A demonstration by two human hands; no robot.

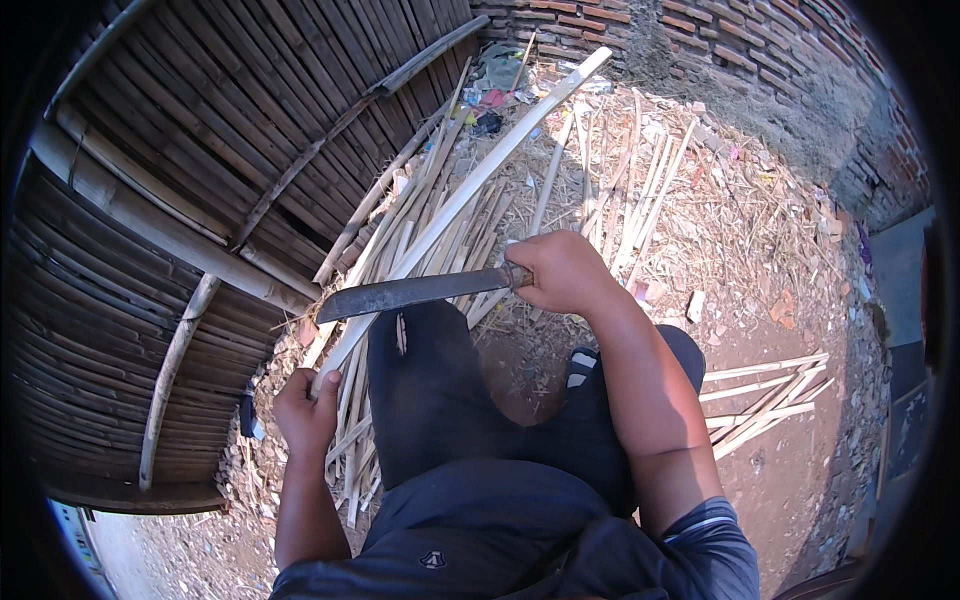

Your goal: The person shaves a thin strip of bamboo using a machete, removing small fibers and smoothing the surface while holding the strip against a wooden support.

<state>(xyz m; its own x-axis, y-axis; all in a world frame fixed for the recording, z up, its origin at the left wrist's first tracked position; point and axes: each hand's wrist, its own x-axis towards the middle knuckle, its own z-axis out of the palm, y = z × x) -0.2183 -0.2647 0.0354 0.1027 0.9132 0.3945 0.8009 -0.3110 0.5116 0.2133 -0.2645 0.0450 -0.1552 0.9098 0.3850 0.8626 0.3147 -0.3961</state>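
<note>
My right hand (567, 270) is wrapped round the handle of a machete (415, 293), whose dark, broad blade points left. The blade lies across a long pale bamboo strip (480, 172) near its lower end; whether it touches the strip I cannot tell. My left hand (307, 410) grips that lower end, at the left of my knee. From there the strip runs up and to the right, its far end reaching toward the brick wall. More split bamboo strips (435, 225) lie in a loose pile beneath and beside it.
A slatted bamboo wall (250, 110) stands close on the left. A brick wall (740, 50) closes off the back. A smaller bundle of strips (765, 400) lies at the right. Straw, rubble and coloured scraps (490, 97) litter the ground. My sandalled foot (580, 366) is between.
</note>
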